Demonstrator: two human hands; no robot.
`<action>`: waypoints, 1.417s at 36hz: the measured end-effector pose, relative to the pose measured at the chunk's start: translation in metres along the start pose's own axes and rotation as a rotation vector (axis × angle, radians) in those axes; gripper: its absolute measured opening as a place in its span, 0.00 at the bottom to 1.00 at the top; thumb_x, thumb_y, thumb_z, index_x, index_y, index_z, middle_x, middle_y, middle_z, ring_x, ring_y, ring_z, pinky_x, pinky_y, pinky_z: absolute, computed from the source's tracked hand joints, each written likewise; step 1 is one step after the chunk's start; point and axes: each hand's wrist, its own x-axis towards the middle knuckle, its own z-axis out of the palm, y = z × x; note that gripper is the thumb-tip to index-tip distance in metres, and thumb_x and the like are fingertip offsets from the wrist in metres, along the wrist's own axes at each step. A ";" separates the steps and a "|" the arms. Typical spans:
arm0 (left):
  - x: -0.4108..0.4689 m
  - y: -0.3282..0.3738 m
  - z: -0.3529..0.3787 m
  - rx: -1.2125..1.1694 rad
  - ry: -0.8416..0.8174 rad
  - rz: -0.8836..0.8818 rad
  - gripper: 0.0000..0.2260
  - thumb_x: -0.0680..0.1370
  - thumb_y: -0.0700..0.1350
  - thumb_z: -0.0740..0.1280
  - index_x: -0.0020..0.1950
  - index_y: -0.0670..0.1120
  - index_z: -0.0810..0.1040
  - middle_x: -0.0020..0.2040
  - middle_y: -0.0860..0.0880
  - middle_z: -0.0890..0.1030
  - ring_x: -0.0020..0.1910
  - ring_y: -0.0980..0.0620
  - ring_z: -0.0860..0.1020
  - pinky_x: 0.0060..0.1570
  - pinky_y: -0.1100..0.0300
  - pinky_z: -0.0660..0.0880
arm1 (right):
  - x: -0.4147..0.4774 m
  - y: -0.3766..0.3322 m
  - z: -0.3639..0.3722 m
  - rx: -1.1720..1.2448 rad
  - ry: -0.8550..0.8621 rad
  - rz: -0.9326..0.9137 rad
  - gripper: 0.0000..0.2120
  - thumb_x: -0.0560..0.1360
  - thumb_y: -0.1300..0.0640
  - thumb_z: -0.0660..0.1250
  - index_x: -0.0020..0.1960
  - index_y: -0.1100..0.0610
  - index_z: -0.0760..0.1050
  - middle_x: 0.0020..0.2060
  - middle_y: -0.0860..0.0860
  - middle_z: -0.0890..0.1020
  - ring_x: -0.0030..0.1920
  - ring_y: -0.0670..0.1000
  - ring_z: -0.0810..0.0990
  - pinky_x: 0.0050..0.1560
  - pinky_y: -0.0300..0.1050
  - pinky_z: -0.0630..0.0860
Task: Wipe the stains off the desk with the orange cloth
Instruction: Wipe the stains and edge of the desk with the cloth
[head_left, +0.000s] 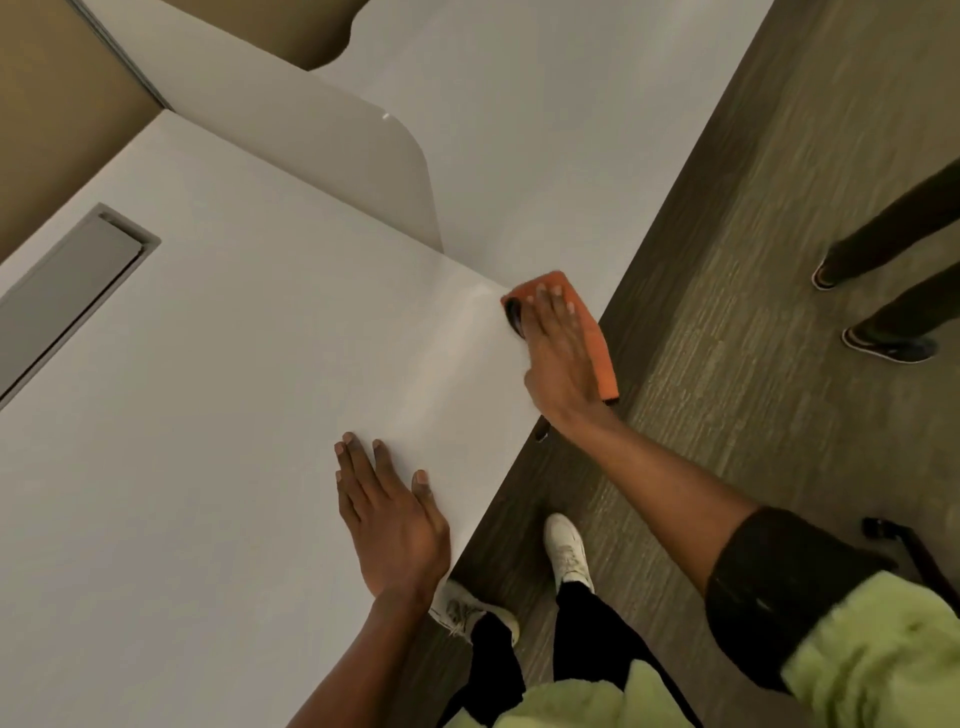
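Orange cloth (597, 343) lay flat at the desk's near right corner, right by the edge next to the floor, partly overhanging that edge. Right hand (563, 358) pressed on top of it, palm down, fingers (556, 301) spread and extended, not curled around the fabric; flat press, no pinch. A small dark patch (514, 314) showed at the cloth's left edge by the thumb; could not tell whether it was a stain or shadow. Left hand (387, 514) rested flat on the bare white desk (208, 415), palm down, fingers loose and spread, holding nothing, well apart from the cloth and nearer the person. Desk surface looked plain white with a faint sheen streak running toward the cloth. A grey recessed cable tray with a lid (67, 296) sat in the desk at far left, lid partly raised; contents not visible. A white rounded divider panel (322, 140) stood upright between this desk and the next one. Person's white shoes (569, 551) stood on grey carpet (753, 260) below the desk edge. Another person's legs and dark shoes (888, 345) at right, well apart.
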 end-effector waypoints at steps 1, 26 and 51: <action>0.000 0.000 -0.001 0.004 0.002 -0.002 0.30 0.88 0.55 0.48 0.87 0.42 0.52 0.89 0.43 0.44 0.88 0.46 0.40 0.86 0.42 0.48 | 0.007 -0.007 0.001 0.001 0.004 0.012 0.38 0.75 0.73 0.64 0.82 0.65 0.56 0.82 0.64 0.56 0.84 0.64 0.50 0.84 0.60 0.47; -0.001 0.002 0.000 0.035 0.018 -0.016 0.30 0.87 0.56 0.49 0.87 0.43 0.53 0.89 0.45 0.44 0.88 0.47 0.41 0.86 0.46 0.47 | 0.072 -0.075 0.018 0.006 -0.120 -0.421 0.35 0.78 0.73 0.58 0.83 0.63 0.53 0.84 0.60 0.53 0.85 0.60 0.46 0.83 0.52 0.39; -0.002 0.005 -0.004 -0.017 0.029 -0.030 0.29 0.88 0.56 0.50 0.86 0.44 0.56 0.89 0.47 0.47 0.88 0.48 0.44 0.86 0.47 0.47 | 0.014 -0.052 0.022 0.147 -0.090 -0.400 0.37 0.75 0.78 0.57 0.82 0.63 0.57 0.83 0.61 0.55 0.84 0.60 0.48 0.81 0.48 0.36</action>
